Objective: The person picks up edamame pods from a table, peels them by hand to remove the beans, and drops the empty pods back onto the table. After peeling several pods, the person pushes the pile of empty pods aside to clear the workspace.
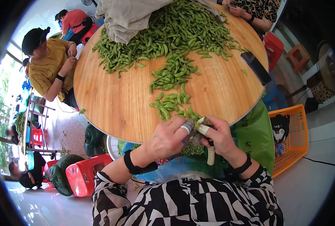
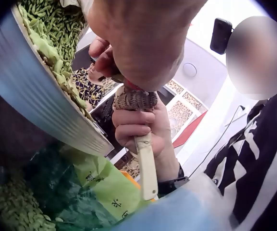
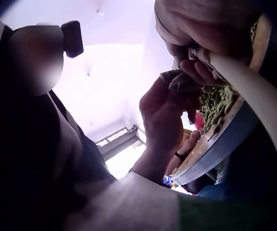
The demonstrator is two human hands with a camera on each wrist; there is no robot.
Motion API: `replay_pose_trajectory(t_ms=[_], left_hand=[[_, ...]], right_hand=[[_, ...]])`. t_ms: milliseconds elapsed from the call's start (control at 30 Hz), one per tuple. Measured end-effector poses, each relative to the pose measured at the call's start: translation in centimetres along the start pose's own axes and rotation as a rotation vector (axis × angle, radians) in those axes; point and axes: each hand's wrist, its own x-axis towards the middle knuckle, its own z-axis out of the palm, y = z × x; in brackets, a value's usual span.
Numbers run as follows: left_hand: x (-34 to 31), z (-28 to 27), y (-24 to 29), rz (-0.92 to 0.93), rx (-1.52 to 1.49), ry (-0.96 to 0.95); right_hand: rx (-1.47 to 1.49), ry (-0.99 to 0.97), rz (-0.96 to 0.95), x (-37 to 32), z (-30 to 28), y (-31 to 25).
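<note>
In the head view, the left hand and right hand meet at the table's near edge. The right hand's fingers curl round a pale handle, also plain in the left wrist view. Grey wrapping covers a left fingertip; ribbed wrapping shows by the right hand. A pale green piece lies between the hands. The left hand has bent fingers; whether it grips anything is hidden. Green pods lie just beyond the hands.
A large pod heap and grey cloth cover the round table's far side. A phone lies at its right edge. Around it are an orange basket, a red stool and several people.
</note>
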Motion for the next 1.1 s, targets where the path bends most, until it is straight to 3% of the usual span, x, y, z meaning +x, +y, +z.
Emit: replay_pose_trajectory(t_ms=[167, 200, 267, 300, 367, 400, 467, 567, 667, 700, 767, 833, 900, 933, 967, 1033, 1100], left_hand=[[-0.4, 0.5, 0.8, -0.382, -0.506, 0.004], [-0.3, 0.5, 1.1, -0.38, -0.506, 0.004], [0.1, 0.6, 1.7, -0.66, -0.904, 0.059], [0.0, 0.7, 1.6, -0.662, -0.904, 0.059], [-0.4, 1.3, 1.2, -0.867, -1.226, 0.09], [-0.5, 1.6, 1.0, -0.866, -1.226, 0.091], [-0.6, 2.0, 0.7, -1.015, -1.555, 0.14], [-0.5, 2.0, 0.8, -1.004, -1.675, 0.119], [-0.3, 1.4, 0.9, -1.098, -1.689, 0.032], [-0.2, 1.3, 1.1, -1.097, -1.686, 0.032], [0.3, 1.0, 1.4, -1.027, -1.227, -0.07], [0.4, 0.8, 1.8, -1.009, -1.155, -0.085], [0.3, 1.1, 1.7, -0.977, -1.082, -0.103], [-0.4, 1.7, 1.6, -0.85, -0.921, -0.098], [-0.7, 2.0, 1.5, -0.724, -0.761, -0.091], [-0.7, 2.0, 1.6, -0.67, -0.667, -0.086], [-0.6, 2.0, 1.5, -0.615, -0.57, -0.077]], right_hand=[[-0.034, 0.003, -0.004, 0.0, -0.3, 0.4], [-0.069, -0.011, -0.043, 0.1, -0.4, 0.6], [-0.103, -0.024, -0.082, 0.0, -0.3, 0.7], [-0.11, -0.007, -0.098, -0.1, -0.2, 0.6], [-0.119, 0.009, -0.116, -0.2, -0.1, 0.3], [-0.093, -0.007, -0.087, -0.2, -0.2, 0.1], [-0.066, -0.024, -0.058, -0.2, -0.4, -0.1], [0.008, -0.078, -0.027, -0.3, -1.0, -0.1], [0.024, -0.111, 0.049, -0.4, -2.0, -0.3], [-0.137, -0.072, -0.052, -0.3, -2.5, 0.0], [-0.298, -0.031, -0.153, -0.2, -2.6, -0.1], [-0.604, 0.156, -0.437, -0.7, -1.5, -0.4], [-0.707, 0.154, -0.51, -0.5, -1.2, -0.5], [-0.81, 0.146, -0.58, -0.5, -1.2, -0.5], [-0.808, 0.149, -0.578, -0.7, -1.2, -0.7], [-0.622, 0.07, -0.342, -1.0, -1.2, -1.2], [-0.666, 0.055, -0.332, -0.8, -1.4, -1.0]])
